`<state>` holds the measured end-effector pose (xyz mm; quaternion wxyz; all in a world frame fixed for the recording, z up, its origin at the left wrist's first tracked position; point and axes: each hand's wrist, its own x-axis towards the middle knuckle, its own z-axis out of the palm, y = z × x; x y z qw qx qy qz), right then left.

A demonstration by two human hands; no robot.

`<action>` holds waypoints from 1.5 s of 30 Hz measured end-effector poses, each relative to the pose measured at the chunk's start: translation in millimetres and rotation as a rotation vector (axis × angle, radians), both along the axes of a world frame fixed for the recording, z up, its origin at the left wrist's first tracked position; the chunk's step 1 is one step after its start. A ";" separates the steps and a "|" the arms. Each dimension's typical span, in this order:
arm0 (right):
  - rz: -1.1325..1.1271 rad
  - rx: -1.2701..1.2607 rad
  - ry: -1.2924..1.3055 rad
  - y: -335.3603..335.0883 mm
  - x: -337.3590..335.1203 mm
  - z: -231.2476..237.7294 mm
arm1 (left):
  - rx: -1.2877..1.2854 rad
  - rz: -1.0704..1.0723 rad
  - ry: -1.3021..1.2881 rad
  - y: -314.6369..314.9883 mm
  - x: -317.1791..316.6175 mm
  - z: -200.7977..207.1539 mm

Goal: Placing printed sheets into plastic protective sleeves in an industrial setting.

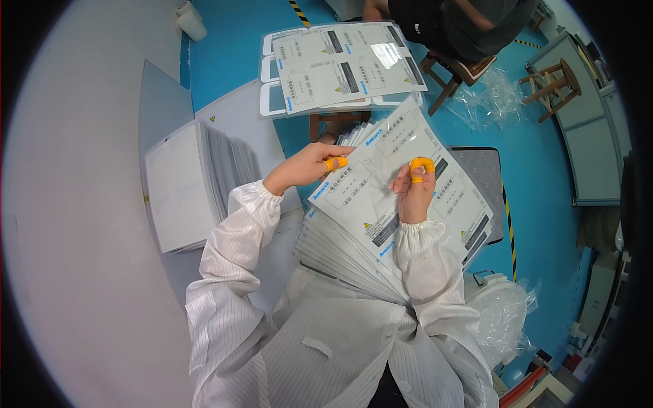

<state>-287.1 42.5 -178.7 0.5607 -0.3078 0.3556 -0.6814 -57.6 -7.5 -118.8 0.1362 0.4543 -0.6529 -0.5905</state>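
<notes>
A fanned stack of white printed label sheets (pixel 340 246) lies across my lap. On top, a sheet (pixel 364 207) with blue lettering, outlined boxes and dark blocks is tilted diagonally. My left hand (pixel 306 166), wearing an orange finger cot, pinches this sheet's upper left edge between thumb and fingers. Over the sheet's middle, my right hand (pixel 416 194) is closed, its orange-covered finger curled. A glossy clear film (pixel 381 194) appears folded up from the sheet toward its fingertips, which partly hide the grip.
A thick stack of white sheets (pixel 180 190) stands on the grey table at left. Ahead, more printed sheets (pixel 296 75) lie on a stool. Beyond sits another person (pixel 462 27). Crumpled clear plastic (pixel 491 98), a wooden stool (pixel 554 88) and a white bucket (pixel 493 306) are at right.
</notes>
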 end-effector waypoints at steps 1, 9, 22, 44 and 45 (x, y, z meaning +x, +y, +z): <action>-0.007 -0.004 0.001 -0.7 -5.0 1.2 | -0.004 -0.007 0.001 -4.2 -1.4 -1.2; -0.536 -0.148 -0.060 27.6 -291.8 52.6 | -0.043 0.570 0.245 -61.9 75.0 -34.4; -0.711 -0.433 0.126 167.6 -422.1 160.7 | -0.160 1.101 0.531 -154.4 71.2 -72.4; 0.304 -0.046 1.030 19.4 39.8 62.5 | -0.142 0.218 -0.166 38.6 27.6 -6.5; 0.299 -0.080 1.177 17.6 52.3 57.3 | -0.143 0.222 -0.168 38.5 27.4 -7.9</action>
